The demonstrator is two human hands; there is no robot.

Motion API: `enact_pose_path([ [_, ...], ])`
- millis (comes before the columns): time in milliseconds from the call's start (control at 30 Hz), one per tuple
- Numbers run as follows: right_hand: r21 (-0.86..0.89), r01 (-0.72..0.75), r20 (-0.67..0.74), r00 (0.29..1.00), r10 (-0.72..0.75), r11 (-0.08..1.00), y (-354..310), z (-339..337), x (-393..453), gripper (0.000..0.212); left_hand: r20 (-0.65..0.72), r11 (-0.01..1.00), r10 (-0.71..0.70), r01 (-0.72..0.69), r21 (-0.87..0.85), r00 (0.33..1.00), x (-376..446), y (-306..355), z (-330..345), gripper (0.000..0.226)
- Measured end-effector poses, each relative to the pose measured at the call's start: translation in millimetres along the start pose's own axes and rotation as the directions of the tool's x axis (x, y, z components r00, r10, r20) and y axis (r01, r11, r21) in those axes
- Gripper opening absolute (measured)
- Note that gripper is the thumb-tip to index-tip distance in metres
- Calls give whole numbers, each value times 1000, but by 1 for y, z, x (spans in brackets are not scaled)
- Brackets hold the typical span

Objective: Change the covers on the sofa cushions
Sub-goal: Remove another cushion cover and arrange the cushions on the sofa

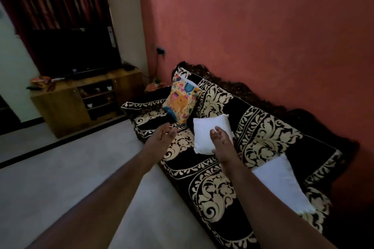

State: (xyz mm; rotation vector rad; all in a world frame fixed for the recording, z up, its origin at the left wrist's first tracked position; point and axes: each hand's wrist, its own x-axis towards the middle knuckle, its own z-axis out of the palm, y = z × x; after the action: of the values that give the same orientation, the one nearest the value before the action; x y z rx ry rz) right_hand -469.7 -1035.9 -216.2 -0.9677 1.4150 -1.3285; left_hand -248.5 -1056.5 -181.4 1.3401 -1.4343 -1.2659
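Observation:
A sofa (263,139) with a black and cream patterned throw runs along the red wall. A colourful printed cushion (181,100) leans at its far end. A bare white cushion (206,133) lies mid-seat. My right hand (221,141) rests on its right part, fingers laid over its face and thumb hidden. A second bare white cushion (283,184) lies nearer, partly behind my right forearm. My left hand (163,135) hovers empty over the seat's front edge, fingers relaxed, just short of the colourful cushion.
A wooden TV cabinet (81,101) with a dark television (72,50) stands at the left, beyond the sofa's far end. Pale floor (70,168) stretches in front of the sofa. A socket with a cable (160,50) is on the wall above the sofa's end.

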Motion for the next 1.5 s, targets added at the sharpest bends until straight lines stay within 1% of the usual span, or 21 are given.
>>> enact_pose_path([
  [133, 15, -41, 19, 999, 41, 999, 7, 14, 72, 58, -35, 999, -40, 40, -16, 999, 64, 0, -6, 62],
  [300, -21, -89, 19, 996, 90, 996, 12, 41, 154, 57, -37, 999, -48, 48, -16, 998, 138, -17, -24, 71],
  [333, -37, -95, 21, 995, 95, 995, 14, 48, 170, 57, -32, 998, -63, 62, -14, 997, 153, -20, -30, 73],
  [533, -130, -134, 36, 990, 139, 982, 29, 103, 259, 61, -5, 994, -101, 101, 33, 995, 250, -55, -74, 64],
  [600, -144, -141, 28, 989, 147, 979, 36, 128, 290, 61, 35, 993, -112, 110, 36, 993, 287, -67, -96, 66],
  [667, -163, -168, 10, 985, 172, 972, 41, 154, 320, 63, 66, 990, -138, 136, 31, 988, 326, -77, -122, 76],
  [733, -197, -203, 7, 978, 208, 959, 44, 176, 341, 64, 63, 987, -154, 151, 58, 986, 357, -84, -148, 87],
  [800, -227, -239, -12, 970, 243, 944, 45, 197, 363, 64, 75, 984, -171, 166, 69, 982, 392, -95, -172, 86],
  [900, -239, -275, -40, 961, 274, 931, 45, 218, 393, 64, 118, 975, -209, 197, 100, 971, 448, -119, -200, 98],
  [967, -240, -303, -69, 953, 295, 922, 46, 228, 416, 65, 140, 966, -239, 220, 138, 961, 483, -129, -212, 100],
  [1000, -237, -315, -82, 949, 304, 919, 47, 232, 427, 65, 151, 959, -259, 235, 158, 954, 493, -120, -214, 93],
  [1033, -238, -323, -93, 946, 309, 916, 48, 234, 437, 65, 162, 956, -271, 245, 164, 949, 500, -109, -215, 77],
  [1100, -241, -343, -120, 939, 322, 908, 53, 235, 465, 66, 170, 955, -260, 227, 190, 950, 527, -106, -211, 30],
  [1133, -239, -354, -132, 934, 331, 904, 56, 235, 480, 66, 166, 955, -252, 218, 201, 953, 541, -105, -208, 21],
  [1167, -233, -370, -145, 928, 344, 900, 59, 234, 496, 66, 171, 951, -259, 221, 215, 950, 557, -107, -206, 19],
  [1200, -228, -382, -154, 922, 354, 896, 62, 234, 509, 66, 171, 952, -252, 212, 221, 952, 571, -110, -203, 26],
  [1233, -216, -394, -164, 917, 365, 893, 67, 233, 527, 65, 175, 949, -259, 217, 230, 950, 588, -111, -201, 37],
  [1300, -195, -417, -185, 904, 385, 888, 78, 228, 566, 65, 184, 933, -302, 250, 258, 935, 626, -118, -193, 54],
  [1400, -182, -444, -227, 887, 402, 877, 101, 215, 631, 65, 197, 911, -348, 280, 304, 917, 685, -123, -176, 59],
  [1500, -180, -510, -292, 844, 449, 842, 128, 194, 705, 65, 172, 879, -407, 334, 341, 897, 749, -138, -155, 61],
])
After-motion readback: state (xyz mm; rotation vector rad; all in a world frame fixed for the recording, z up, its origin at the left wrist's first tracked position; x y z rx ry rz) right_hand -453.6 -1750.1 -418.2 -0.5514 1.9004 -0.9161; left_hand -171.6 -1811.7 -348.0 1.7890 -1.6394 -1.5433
